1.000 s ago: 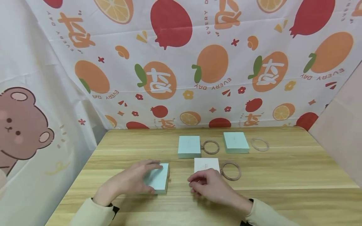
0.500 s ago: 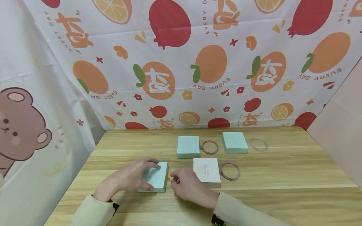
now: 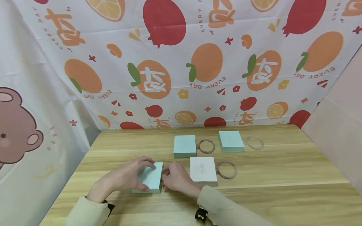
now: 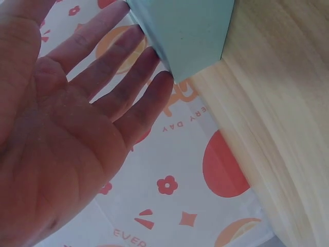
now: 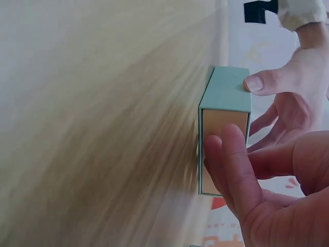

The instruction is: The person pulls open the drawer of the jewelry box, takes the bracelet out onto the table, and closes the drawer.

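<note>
A mint-green drawer box (image 3: 152, 179) lies on the wooden table in the head view. My left hand (image 3: 125, 176) spans it, thumb on the near side and fingers at the far side. In the left wrist view the left fingertips (image 4: 163, 77) touch the box edge. The right wrist view shows the box's tan drawer end (image 5: 224, 117) framed by the mint sleeve. There my right hand (image 5: 277, 198) has its index and middle fingertips against that end, thumb behind them in a pinch at the small pull tab's place. These fingers hide the tab.
To the right lies a white-topped box (image 3: 203, 168) with a brownish ring (image 3: 235, 172) at its side. Behind it sit a mint box (image 3: 184, 145) with another brownish ring (image 3: 214, 146), and a further mint box (image 3: 231, 140) beside a clear ring (image 3: 255, 148). A fruit-print cloth (image 3: 181, 62) hangs behind the table.
My right hand has moved left, from in front of the white-topped box to the mint box's drawer end. The left hand keeps its hold; the view has shifted slightly.
</note>
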The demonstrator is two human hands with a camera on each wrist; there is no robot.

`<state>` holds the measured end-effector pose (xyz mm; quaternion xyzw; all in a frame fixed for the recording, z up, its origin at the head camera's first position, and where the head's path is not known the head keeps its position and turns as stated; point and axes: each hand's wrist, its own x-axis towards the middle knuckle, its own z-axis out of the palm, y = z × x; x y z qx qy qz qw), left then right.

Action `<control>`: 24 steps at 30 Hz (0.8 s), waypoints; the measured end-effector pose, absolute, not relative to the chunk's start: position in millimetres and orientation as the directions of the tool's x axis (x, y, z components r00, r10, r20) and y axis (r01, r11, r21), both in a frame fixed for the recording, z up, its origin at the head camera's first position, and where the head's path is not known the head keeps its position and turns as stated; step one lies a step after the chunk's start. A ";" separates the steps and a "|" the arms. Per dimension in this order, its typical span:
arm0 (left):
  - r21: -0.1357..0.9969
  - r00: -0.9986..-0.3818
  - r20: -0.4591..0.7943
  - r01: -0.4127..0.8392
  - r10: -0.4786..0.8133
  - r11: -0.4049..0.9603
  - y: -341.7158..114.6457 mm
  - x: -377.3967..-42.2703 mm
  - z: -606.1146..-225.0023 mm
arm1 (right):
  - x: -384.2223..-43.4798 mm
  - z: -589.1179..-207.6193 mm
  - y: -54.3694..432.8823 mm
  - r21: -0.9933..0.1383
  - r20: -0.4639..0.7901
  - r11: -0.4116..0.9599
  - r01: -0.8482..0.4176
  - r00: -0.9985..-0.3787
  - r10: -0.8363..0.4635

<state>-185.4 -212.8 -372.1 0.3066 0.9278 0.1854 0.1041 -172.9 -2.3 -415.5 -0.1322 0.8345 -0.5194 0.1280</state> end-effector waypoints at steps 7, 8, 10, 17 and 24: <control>0.414 -0.793 -0.072 0.528 0.605 0.741 -215.6 -184.5 -373.1 | -174.9 -418.7 -7.0 -0.922 -0.106 0.386 -0.023 -0.945 -0.309; 0.413 -0.792 -0.071 0.530 0.607 0.740 -215.4 -184.5 -373.5 | -174.8 -420.1 -7.1 -0.916 -0.095 0.399 -0.038 -0.947 -0.308; 0.411 -0.788 -0.067 0.538 0.612 0.736 -215.0 -184.3 -374.2 | -174.5 -421.9 -7.0 -0.901 -0.072 0.428 -0.069 -0.950 -0.305; 0.400 -0.788 -0.070 0.539 0.611 0.741 -214.6 -184.1 -374.5 | -174.9 -422.2 -6.8 -0.757 0.045 0.602 -0.253 -0.940 -0.337; 0.400 -0.792 -0.071 0.535 0.607 0.744 -213.6 -184.4 -372.5 | -176.4 -418.2 -5.6 -0.669 0.094 0.670 -0.321 -0.931 -0.353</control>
